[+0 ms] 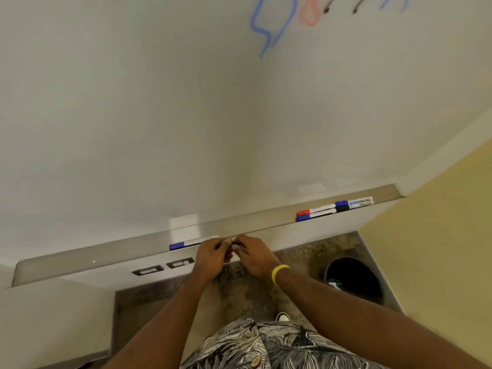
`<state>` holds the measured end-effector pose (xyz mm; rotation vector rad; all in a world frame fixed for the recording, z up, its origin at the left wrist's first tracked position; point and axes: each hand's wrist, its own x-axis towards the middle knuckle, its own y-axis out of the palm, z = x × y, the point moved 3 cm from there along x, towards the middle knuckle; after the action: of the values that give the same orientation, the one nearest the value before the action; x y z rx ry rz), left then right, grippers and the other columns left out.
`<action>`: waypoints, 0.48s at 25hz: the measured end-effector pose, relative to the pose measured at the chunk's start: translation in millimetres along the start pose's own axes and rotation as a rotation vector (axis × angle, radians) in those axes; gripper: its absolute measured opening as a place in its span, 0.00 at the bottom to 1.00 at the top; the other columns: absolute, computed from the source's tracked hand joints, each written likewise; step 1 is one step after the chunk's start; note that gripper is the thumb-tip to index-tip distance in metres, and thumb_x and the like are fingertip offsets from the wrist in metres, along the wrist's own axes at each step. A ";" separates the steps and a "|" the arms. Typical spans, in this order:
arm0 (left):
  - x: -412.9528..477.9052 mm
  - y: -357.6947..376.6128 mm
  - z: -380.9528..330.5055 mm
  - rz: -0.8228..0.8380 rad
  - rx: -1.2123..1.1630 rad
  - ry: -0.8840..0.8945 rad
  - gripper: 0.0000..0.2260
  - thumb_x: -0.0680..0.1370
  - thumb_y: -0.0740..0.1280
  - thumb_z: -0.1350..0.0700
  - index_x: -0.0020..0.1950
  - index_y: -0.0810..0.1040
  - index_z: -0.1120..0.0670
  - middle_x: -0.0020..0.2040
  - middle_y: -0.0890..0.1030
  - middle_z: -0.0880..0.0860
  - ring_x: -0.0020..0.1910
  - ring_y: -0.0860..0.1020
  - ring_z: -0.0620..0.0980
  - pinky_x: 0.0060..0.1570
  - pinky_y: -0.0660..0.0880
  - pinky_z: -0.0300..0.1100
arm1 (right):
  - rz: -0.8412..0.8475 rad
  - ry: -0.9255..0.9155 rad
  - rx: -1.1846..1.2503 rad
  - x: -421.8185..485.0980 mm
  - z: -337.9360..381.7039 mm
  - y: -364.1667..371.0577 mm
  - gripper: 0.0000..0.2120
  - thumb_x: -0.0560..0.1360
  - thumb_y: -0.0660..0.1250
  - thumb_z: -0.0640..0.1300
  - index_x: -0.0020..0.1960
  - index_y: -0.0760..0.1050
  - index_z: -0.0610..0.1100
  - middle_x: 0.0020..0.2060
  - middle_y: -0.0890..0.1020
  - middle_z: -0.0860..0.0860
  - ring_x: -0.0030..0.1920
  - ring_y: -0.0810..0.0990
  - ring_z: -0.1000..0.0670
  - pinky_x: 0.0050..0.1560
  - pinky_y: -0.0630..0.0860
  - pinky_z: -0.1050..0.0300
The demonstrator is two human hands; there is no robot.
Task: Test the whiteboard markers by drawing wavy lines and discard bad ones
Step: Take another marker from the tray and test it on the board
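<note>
Pinching a small dark object (234, 246) between left hand (213, 253) and right hand (254, 255), both curled, at the tray (80, 259), right of a blue-capped marker (183, 245)

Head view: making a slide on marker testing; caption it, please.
At the long metal marker tray below the white whiteboard, left hand and right hand pinch a small dark object.
</note>
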<state>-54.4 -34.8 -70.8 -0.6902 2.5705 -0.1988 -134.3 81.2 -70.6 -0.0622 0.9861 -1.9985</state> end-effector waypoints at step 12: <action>5.0 75.6 -11.7 -0.020 -0.161 -0.236 0.13 0.79 0.68 0.56 0.37 0.85 0.58 0.29 0.82 0.52 0.31 0.79 0.48 0.38 0.78 0.41 | 0.024 0.040 -0.180 -24.3 -47.1 -46.7 0.14 0.83 0.53 0.53 0.53 0.73 0.46 0.46 0.82 0.45 0.40 0.76 0.47 0.41 0.67 0.55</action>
<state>-96.8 28.2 -81.7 -0.7493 2.3711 0.0800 -170.0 141.8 -64.4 -0.1092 1.1850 -1.8919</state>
